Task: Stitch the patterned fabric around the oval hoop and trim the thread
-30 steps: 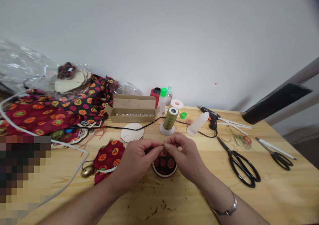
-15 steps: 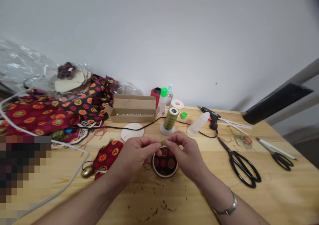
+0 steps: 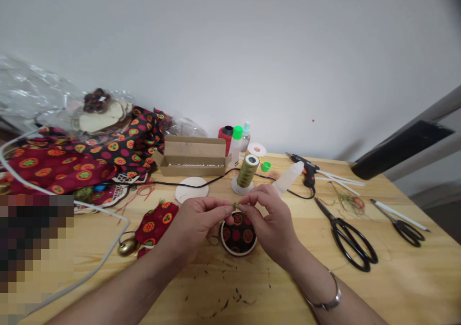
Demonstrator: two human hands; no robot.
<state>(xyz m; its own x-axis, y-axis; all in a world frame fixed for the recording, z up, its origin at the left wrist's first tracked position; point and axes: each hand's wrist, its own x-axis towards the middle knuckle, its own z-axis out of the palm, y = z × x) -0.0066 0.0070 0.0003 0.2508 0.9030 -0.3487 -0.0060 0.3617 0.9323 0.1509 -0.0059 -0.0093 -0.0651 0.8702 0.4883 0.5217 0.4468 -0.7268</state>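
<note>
Between my fingertips is a small tuft of olive-green thread (image 3: 235, 205), pinched by my left hand (image 3: 203, 222) from one side and my right hand (image 3: 268, 219) from the other. Just below it lies a round disc covered in black patterned fabric (image 3: 237, 236) with a pale rim; my fingers partly cover its upper edge. A cone of olive thread (image 3: 248, 171) stands upright behind my hands. To the left, beside my forearm, are a red patterned fabric piece (image 3: 154, 226) and a brass bell (image 3: 127, 246).
Large black scissors (image 3: 347, 238), smaller scissors (image 3: 405, 229) and a glue gun (image 3: 304, 166) lie on the right. A squeeze bottle (image 3: 288, 178) stands behind my right hand. Behind sits an open cardboard box (image 3: 194, 166); patterned cloth (image 3: 72, 166) heaps at left. A black cable (image 3: 219, 178) crosses the table.
My right hand has shifted slightly, its index finger lifting and covering more of the squeeze bottle's base. Both hands keep the thread pinched in about the same place.
</note>
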